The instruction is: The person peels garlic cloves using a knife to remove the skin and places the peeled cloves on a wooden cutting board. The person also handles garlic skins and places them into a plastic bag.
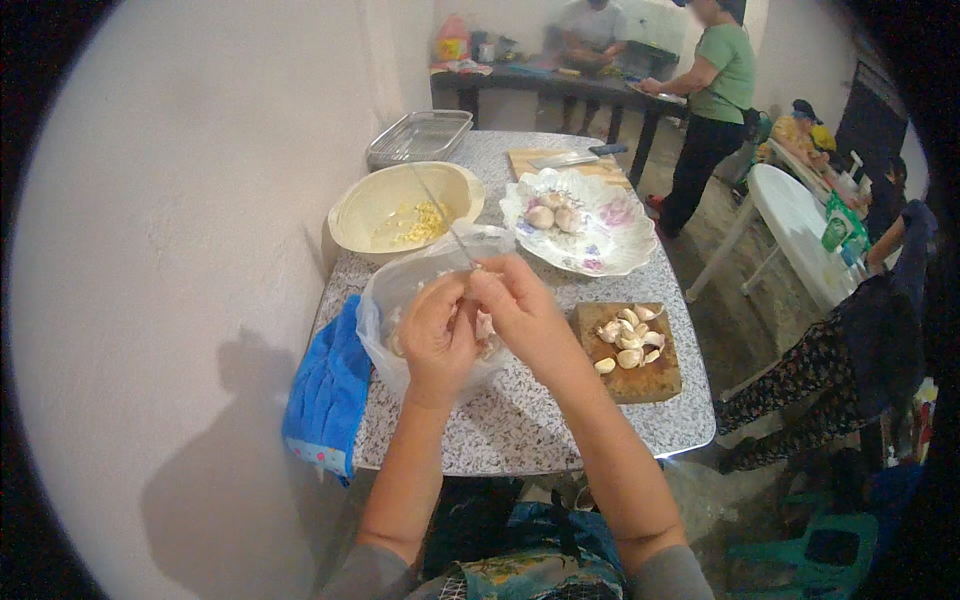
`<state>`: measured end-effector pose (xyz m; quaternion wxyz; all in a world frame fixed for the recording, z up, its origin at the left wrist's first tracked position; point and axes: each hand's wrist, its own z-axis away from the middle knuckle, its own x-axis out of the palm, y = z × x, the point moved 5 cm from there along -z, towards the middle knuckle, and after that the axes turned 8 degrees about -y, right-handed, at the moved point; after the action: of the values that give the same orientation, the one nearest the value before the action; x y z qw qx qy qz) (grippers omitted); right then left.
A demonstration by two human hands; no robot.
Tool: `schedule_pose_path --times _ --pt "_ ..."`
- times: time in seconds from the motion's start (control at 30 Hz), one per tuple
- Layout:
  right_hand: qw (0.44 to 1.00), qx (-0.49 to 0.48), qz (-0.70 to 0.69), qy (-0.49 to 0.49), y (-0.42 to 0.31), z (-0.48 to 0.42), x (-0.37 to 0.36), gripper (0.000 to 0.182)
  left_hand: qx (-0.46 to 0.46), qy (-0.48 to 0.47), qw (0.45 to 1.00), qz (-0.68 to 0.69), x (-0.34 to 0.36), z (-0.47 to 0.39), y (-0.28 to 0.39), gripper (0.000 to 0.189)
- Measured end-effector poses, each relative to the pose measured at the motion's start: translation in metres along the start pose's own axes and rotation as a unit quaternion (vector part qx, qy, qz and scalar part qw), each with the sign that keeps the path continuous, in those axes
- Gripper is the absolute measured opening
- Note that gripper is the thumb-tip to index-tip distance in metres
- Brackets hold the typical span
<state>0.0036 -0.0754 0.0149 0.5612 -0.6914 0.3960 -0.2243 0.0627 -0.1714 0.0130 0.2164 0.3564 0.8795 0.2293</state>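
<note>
Both my hands meet over a thin white plastic bag (379, 319) that holds pale garlic skins (486, 330). In my right hand (517, 300) is a knife with a narrow blade (439, 206), which points away and to the left; its handle is hidden by my fingers. My left hand (441, 326) is curled against the right fingertips around a small pale piece, mostly hidden. To the right, several unpeeled garlic cloves (628, 337) lie on a small wooden block (645, 386). Beyond the bag, a cream oval basin (352, 214) contains yellowish peeled garlic pieces (424, 223).
Garlic bulbs (553, 216) sit on a scalloped floral plate (615, 244). Behind it, a large knife (566, 159) rests on a cutting board (525, 161). A wire-rack tray (420, 135) stands farther back. A blue towel (330, 397) hangs over the table's left edge, beside the wall. Other people are nearby.
</note>
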Motion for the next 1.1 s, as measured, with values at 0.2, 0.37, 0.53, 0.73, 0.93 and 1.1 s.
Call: schedule_pose_path --times 0.2,0.37,0.53,0.73,0.93,1.1 --pt "0.978 0.132 -0.151 -0.056 0.000 0.002 0.002 0.033 -0.249 0.008 0.930 0.269 -0.002 0.003 -0.032 0.017" --pt "0.976 0.155 -0.135 -0.077 0.008 0.007 0.005 0.036 -0.272 0.022 0.845 0.460 -0.003 0.005 -0.048 0.020" --pt "0.985 0.126 -0.090 -0.079 0.009 0.007 0.005 0.041 -0.281 0.006 0.808 0.517 -0.002 0.006 -0.048 0.022" --pt "0.993 0.024 -0.070 -0.091 -0.005 0.005 0.012 0.044 -0.312 0.001 0.800 0.513 0.001 0.008 -0.051 0.022" --pt "0.995 -0.032 -0.004 -0.099 -0.007 0.004 0.018 0.043 -0.316 0.018 0.797 0.515 0.000 0.007 -0.051 0.020" --pt "0.994 -0.073 0.017 -0.084 -0.008 0.007 0.022 0.042 -0.279 0.046 0.805 0.522 -0.003 0.005 -0.048 0.017"
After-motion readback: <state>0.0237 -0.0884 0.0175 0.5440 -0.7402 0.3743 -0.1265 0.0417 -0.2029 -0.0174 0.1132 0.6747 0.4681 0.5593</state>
